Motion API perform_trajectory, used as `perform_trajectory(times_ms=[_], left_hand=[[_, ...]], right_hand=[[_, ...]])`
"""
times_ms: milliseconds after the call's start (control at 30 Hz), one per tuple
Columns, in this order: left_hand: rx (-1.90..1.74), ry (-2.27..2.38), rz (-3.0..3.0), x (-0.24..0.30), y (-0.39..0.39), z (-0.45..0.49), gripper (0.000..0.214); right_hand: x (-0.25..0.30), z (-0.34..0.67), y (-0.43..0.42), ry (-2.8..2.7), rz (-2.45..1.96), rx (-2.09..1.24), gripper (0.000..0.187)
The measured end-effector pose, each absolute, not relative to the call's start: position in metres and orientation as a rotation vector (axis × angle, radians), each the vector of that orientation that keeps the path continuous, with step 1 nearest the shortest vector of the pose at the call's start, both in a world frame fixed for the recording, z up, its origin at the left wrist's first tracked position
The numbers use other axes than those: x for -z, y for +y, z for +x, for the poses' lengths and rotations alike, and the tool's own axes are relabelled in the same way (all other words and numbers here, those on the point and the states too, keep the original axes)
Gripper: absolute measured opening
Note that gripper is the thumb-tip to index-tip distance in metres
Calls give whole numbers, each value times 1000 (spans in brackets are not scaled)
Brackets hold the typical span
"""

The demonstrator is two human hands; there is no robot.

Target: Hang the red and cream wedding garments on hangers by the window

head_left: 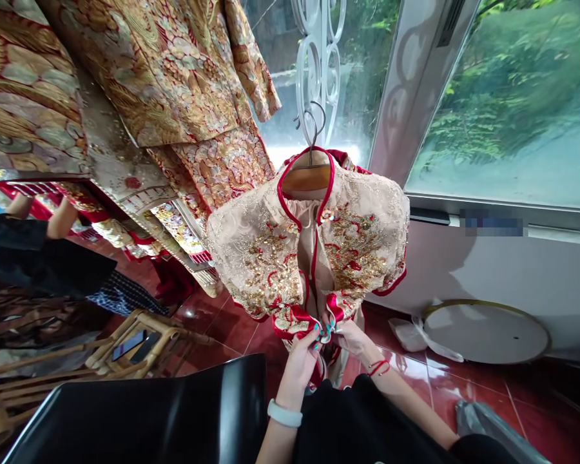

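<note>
A cream embroidered jacket (362,238) with red piping and gold beadwork hangs in front of me on a wooden hanger (307,178). Its collar and front stand partly open, showing a pale lining. At the lower front, my left hand (303,357) pinches the red-trimmed hem from the left side. My right hand (352,338) grips the facing edge, fingertips close to those of the left. The two edges almost meet between my fingers. Exactly what lies under the fingertips is partly hidden.
Gold-and-red embroidered gowns (174,71) hang at the left. A black chair (164,412) stands close by, with a bamboo chair (140,341) holding phones beyond. Another person's dark sleeve (14,241) shows far left. A round white board (483,332) leans by the wall.
</note>
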State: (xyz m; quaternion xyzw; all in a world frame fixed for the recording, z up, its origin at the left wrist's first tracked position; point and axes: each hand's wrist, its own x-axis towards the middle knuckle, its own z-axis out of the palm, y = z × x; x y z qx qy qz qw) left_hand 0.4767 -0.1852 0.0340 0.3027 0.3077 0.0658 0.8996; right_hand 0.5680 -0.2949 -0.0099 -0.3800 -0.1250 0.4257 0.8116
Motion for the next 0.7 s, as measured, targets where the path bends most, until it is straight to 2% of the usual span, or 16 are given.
perform_trajectory(times_ms=[133, 300, 700], left_hand=[[-207, 549, 657, -42, -192, 480, 13], [-213, 545, 645, -44, -197, 483, 15], [-272, 601, 608, -41, -197, 484, 17]], right_hand=[[8, 556, -296, -166, -920, -735, 38], [9, 545, -292, -31, -926, -527, 48], [15, 542, -287, -1, -934, -452, 46]])
